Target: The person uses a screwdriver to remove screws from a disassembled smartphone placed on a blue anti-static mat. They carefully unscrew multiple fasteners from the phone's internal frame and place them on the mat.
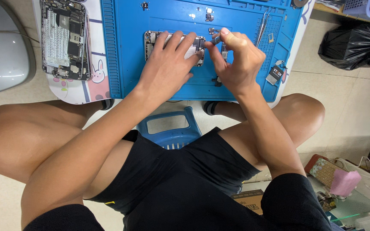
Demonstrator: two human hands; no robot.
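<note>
The left hand (168, 64) lies flat, fingers spread, on the opened phone (174, 46), while just beside it the right hand (235, 60) pinches a small dark part (216, 39) (light, probably fragile, best gripped by its edges).

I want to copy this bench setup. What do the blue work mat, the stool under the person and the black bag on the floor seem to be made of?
Blue work mat: probably silicone or soft rubber, matte, with moulded ridges and recessed trays.
Stool: likely hard plastic, blue, smooth, with a moulded handle slot.
Black bag: thin plastic film, glossy and creased.
</note>
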